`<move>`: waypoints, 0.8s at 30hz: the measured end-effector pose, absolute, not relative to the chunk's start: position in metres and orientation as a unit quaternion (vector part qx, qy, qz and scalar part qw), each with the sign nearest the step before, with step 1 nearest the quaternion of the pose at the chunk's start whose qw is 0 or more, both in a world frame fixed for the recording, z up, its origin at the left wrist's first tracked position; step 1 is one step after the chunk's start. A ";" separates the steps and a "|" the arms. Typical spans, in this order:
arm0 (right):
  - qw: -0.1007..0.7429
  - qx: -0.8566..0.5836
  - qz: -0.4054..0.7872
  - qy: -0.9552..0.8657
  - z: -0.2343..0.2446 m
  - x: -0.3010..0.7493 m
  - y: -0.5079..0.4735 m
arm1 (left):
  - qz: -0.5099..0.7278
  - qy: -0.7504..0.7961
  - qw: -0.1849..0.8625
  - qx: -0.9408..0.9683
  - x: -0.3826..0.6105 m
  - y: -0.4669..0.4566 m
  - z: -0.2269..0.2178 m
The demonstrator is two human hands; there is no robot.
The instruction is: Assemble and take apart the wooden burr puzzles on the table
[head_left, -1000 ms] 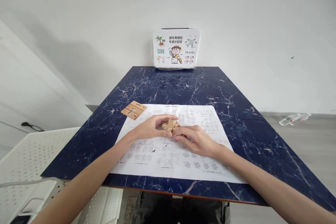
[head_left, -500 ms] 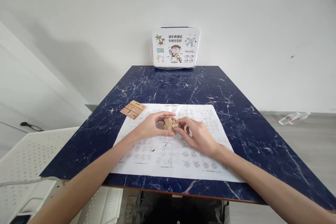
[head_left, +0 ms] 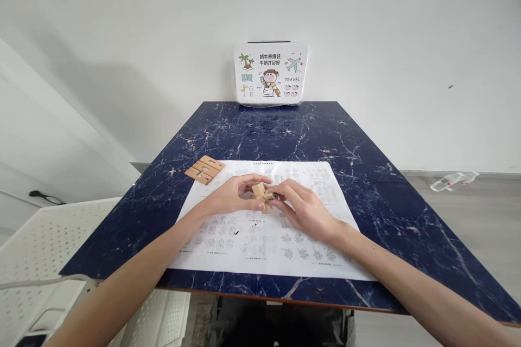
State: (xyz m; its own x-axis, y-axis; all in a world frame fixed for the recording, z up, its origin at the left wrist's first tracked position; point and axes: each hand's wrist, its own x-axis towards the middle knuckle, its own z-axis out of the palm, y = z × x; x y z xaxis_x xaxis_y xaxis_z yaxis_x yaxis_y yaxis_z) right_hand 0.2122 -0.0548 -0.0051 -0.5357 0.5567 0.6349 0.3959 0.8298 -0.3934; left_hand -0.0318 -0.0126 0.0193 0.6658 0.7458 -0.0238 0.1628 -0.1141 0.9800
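Centrally, over the printed sheet point(head_left: 268, 238) on the table point(head_left: 366, 173), the left hand point(head_left: 232, 198) and right hand point(head_left: 305, 211) meet, fingers closed around a small wooden puzzle point(head_left: 260, 193). Flat wooden pieces point(head_left: 204, 169) lie well apart, beyond the sheet's far-left corner.

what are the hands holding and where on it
A small wooden puzzle, held from both sides: left hand on its left, right hand on its right.

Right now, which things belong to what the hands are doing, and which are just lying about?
In hand: left hand, right hand, wooden puzzle, printed diagram sheet, probably the flat wooden pieces.
Lying about: cartoon travel case, plastic bottle, white perforated rack.
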 end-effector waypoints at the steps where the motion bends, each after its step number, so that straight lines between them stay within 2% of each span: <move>1: 0.397 -0.275 0.109 -0.869 -0.005 0.212 -0.055 | 0.249 0.322 0.581 0.705 -0.032 -0.013 0.019; 4: 0.395 -0.309 0.161 -0.850 -0.004 0.211 -0.057 | 0.256 0.335 0.554 0.718 -0.030 -0.014 0.019; 8: 0.391 -0.370 0.250 -0.805 -0.005 0.209 -0.057 | 0.287 0.368 0.460 0.755 -0.023 -0.022 0.018; 11: 0.398 -0.390 0.276 -0.783 -0.004 0.208 -0.057 | 0.304 0.364 0.426 0.770 -0.020 -0.027 0.018; 18: 0.399 -0.368 0.242 -0.804 -0.007 0.210 -0.055 | 0.302 0.375 0.436 0.761 -0.022 -0.024 0.018; 24: 0.386 -0.320 0.176 -0.847 -0.007 0.213 -0.052 | 0.276 0.355 0.506 0.736 -0.025 -0.021 0.020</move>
